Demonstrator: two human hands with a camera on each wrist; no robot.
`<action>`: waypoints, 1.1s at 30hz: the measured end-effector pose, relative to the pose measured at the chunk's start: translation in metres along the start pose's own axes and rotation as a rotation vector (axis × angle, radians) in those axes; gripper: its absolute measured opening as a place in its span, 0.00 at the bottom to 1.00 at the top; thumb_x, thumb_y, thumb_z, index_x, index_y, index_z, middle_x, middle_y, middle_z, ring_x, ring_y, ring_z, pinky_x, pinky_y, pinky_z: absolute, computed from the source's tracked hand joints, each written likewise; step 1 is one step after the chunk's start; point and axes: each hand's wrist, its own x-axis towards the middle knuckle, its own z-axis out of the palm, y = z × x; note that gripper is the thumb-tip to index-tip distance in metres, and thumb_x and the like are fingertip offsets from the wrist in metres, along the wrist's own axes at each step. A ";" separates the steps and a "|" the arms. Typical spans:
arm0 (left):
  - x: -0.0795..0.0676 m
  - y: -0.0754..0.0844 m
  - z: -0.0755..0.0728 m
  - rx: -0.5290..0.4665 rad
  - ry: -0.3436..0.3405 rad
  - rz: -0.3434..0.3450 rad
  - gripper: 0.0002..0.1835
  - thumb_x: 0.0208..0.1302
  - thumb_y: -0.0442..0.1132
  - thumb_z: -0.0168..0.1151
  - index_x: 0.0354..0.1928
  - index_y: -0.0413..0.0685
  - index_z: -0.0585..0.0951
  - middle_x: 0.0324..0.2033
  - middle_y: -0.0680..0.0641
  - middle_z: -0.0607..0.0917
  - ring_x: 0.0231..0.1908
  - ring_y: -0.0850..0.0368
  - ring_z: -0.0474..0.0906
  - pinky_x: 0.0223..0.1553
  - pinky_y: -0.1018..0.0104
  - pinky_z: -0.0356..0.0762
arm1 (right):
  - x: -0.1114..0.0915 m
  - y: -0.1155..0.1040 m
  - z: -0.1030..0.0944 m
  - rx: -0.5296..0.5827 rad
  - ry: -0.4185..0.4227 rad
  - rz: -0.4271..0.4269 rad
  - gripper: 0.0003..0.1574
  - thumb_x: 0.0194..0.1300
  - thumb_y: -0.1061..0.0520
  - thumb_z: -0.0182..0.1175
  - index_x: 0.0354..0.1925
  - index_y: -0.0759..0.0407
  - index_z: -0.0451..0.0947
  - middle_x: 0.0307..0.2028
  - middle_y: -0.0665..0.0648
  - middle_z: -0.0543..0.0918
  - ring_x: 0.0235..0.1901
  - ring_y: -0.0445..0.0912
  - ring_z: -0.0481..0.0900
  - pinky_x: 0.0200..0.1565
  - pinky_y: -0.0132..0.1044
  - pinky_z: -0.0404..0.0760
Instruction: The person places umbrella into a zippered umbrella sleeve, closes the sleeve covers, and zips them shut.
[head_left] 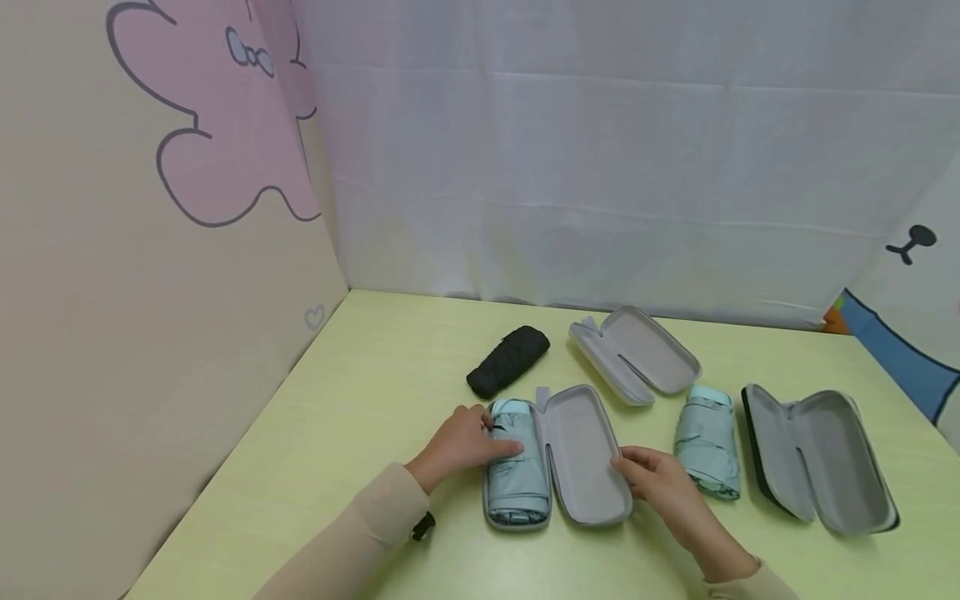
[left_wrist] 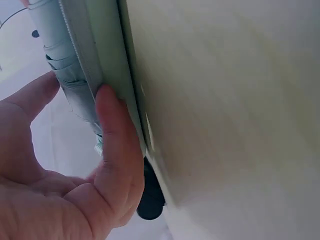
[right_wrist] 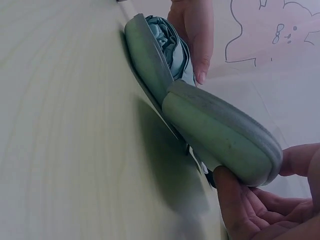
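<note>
A hard zip case (head_left: 588, 458) with grey lining lies unfolded on the table near the front. Its left half holds a rolled light-blue compact umbrella (head_left: 517, 483). My left hand (head_left: 463, 446) holds that half from the left, thumb across the umbrella and fingers along the outer wall (left_wrist: 90, 55). On the other side, my right hand (head_left: 660, 487) pinches the edge of the case's right half. In the right wrist view, this half's green outer shell (right_wrist: 220, 132) is tilted up off the table, fingers beneath and thumb at the rim.
Behind the left hand lies a rolled black umbrella (head_left: 508, 361). An open grey case (head_left: 651, 350) stands at the back. Right of my right hand are another light-blue umbrella (head_left: 707, 442) and a further open case (head_left: 840, 458). A white curtain (head_left: 600, 167) hangs behind the table.
</note>
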 end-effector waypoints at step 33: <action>0.000 -0.007 -0.007 -0.379 -0.115 -0.163 0.32 0.65 0.55 0.52 0.51 0.28 0.71 0.39 0.39 0.77 0.26 0.53 0.79 0.28 0.62 0.79 | -0.001 -0.008 0.005 0.103 0.027 -0.034 0.25 0.64 0.56 0.57 0.51 0.76 0.71 0.39 0.59 0.81 0.33 0.45 0.78 0.36 0.36 0.78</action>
